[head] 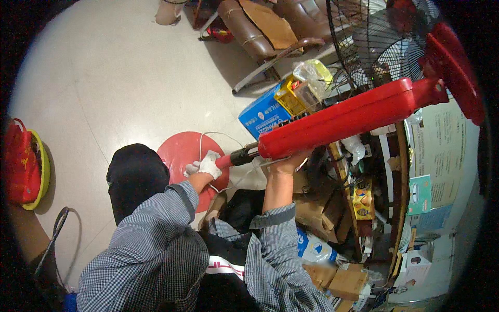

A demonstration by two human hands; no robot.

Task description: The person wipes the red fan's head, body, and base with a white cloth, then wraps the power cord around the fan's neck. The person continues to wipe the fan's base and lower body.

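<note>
A long red device (pixel 335 117) slants up to the right across the view, with a dark metal pole section at its lower end and a red, plate-like head (pixel 452 74) at its upper end. My left hand (pixel 206 165), in a white glove, grips the red lower end. Under the red housing, my right hand (pixel 290 162) holds it from below, its fingers largely hidden. A pale cable (pixel 234 136) loops near the pole. Below my left hand lies a round red disc or stool top (pixel 183 148).
A blue box (pixel 263 113) and yellow crate (pixel 290 95) stand beyond the device. A black wire-guarded fan (pixel 366 43) and brown padded chair (pixel 249 31) are at the top. Cluttered shelving (pixel 401 175) runs down the right. At left is a yellow basin (pixel 45 171) with red bags.
</note>
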